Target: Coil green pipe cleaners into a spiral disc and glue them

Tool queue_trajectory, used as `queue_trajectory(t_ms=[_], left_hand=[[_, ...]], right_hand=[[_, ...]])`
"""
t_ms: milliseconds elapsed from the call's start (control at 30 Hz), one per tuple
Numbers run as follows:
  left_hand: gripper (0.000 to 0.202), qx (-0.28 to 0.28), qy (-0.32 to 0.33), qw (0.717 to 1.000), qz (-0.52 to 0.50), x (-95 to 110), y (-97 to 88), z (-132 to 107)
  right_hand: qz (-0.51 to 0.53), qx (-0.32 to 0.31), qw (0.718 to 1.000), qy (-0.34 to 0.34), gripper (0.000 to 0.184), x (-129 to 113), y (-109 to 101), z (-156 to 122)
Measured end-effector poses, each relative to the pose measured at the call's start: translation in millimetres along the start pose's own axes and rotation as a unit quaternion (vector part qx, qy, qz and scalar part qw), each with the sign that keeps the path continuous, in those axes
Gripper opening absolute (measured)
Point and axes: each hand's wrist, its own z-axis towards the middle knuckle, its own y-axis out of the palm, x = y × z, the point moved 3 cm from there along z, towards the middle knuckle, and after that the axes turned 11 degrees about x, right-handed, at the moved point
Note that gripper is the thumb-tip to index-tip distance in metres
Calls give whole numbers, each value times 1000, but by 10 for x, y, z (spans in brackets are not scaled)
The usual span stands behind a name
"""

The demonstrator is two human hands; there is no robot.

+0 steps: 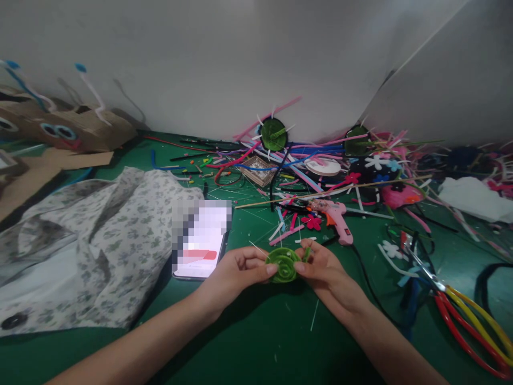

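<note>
The left hand (236,271) and right hand (329,272) pinch a round, green, fuzzy coil (285,267). It's probably being wound; next needs snug wrapping.

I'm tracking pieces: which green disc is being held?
The spiral green disc, held by left hand and right hand; the two black-rimmed green discs sit farther back.

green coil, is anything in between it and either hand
Nothing visible: the left hand and right hand already hold the green coil directly, one at each side. The pink glue gun lies beyond the right hand and the phone beside the left, neither coming between.
</note>
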Motion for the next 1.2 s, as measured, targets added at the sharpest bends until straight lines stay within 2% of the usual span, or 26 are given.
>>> queue_trajectory(t_ms=[267,500,667,867,1200], left_hand=[[23,0,0,1000,-27,7,12,-21],[20,-5,8,996,-87,39,-39,-2],[26,-16,11,993,-116,49,-34,10],[34,-19,11,994,-107,30,-18,12],[33,-30,7,996,-85,9,-3,-5]], right_hand=[[16,12,1000,-11,49,38,-24,35],[20,14,1000,-10,40,-62,1,12],[12,36,999,-19,38,-63,-2,19],[-19,18,1000,-8,29,-42,32,-14],[-36,43,998,7,34,11,4,-18]])
